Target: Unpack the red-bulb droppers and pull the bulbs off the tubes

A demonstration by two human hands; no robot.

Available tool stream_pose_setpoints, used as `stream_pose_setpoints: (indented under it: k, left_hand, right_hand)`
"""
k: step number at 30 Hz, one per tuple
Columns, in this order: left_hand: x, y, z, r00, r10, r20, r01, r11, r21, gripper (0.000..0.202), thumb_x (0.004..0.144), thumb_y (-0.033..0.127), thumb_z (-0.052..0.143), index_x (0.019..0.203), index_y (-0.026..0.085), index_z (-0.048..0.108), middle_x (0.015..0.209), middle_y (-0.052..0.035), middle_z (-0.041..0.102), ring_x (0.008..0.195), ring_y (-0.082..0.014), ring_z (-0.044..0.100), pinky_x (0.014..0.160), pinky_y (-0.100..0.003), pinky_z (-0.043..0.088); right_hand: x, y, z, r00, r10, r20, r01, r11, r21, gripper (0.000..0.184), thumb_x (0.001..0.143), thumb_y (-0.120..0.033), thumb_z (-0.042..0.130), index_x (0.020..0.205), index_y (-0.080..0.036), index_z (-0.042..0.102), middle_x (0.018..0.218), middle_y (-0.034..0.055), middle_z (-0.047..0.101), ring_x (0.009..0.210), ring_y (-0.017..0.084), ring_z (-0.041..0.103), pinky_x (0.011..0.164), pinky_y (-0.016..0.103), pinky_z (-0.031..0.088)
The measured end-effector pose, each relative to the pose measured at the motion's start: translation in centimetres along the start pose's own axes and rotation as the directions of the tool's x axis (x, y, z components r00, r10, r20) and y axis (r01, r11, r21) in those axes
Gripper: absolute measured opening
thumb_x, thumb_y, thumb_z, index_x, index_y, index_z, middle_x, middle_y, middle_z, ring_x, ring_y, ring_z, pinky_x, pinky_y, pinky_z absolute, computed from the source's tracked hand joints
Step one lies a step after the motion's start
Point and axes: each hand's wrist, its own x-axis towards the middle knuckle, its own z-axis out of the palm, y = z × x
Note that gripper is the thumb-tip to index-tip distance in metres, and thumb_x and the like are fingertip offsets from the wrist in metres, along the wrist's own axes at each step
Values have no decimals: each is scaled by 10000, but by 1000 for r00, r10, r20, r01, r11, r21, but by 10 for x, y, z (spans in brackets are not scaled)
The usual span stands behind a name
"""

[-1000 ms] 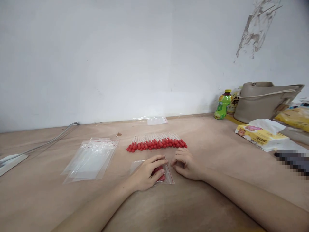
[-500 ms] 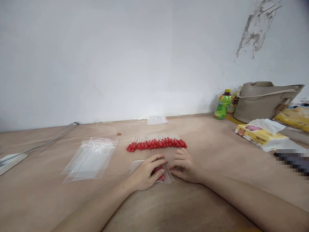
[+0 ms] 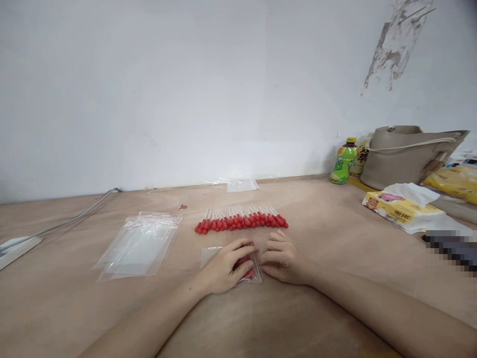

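Note:
A clear zip bag [image 3: 211, 253] lies flat on the table under my left hand [image 3: 228, 266]. My left thumb and fingers press on it, on both sides of the red heads [image 3: 248, 271] inside. At the bag's right end my right hand [image 3: 281, 258] has its fingers curled in, with thumb and fingertips at the red-lined zip edge. Just beyond the hands, many thin pale sticks with red bulbous heads [image 3: 242, 221] lie in a row, heads toward me. My left hand covers most of the bag.
Several clear zip bags [image 3: 139, 246] overlap on the left, near a grey cable [image 3: 85, 213]. Another bag [image 3: 241, 186] lies by the wall. On the right are a green bottle [image 3: 343, 163], a beige handbag [image 3: 397, 156], a tissue pack [image 3: 402, 209] and a blurred dark object [image 3: 452, 251].
My right hand has shifted slightly left onto the zip edge, and that end of the bag now looks bent up or folded inward. My left hand stays in place.

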Motion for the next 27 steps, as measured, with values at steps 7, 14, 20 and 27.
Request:
stream_pose_setpoints:
  k: [7,14,20,27]
  left_hand:
    - [2,3,-4,999,49,9,-50,993,105,294,873,205,400,1118,233,559,1253,-66,460,1113,-184,476,928,-322,411]
    - [12,-12,-4,948,312,64,-309,850,428,226,900,208,381,959,184,598,1092,-62,586,982,-180,550,841,-312,453]
    - [14,-15,0,901,409,148,-419,729,541,297,919,175,299,782,150,562,815,-52,612,781,-146,584,713,-258,472]
    - [12,-14,-17,903,390,182,-427,759,492,273,924,176,289,825,162,544,841,-46,600,900,-147,578,770,-245,468]
  right_hand:
    - [3,-3,-3,999,-52,-5,52,996,-70,111,817,-203,516,781,-230,617,692,1,574,708,142,409,653,310,254]
    - [4,-3,-3,999,-44,16,45,994,-104,158,817,-149,454,759,-206,590,715,17,563,712,145,404,647,310,251]
    - [7,-2,-1,990,-129,59,136,979,-152,216,815,-109,378,688,-186,535,662,16,540,698,150,386,659,318,254]
    - [9,1,-3,971,-162,178,192,967,-168,180,820,-97,390,785,-189,540,831,27,599,785,155,428,694,319,265]
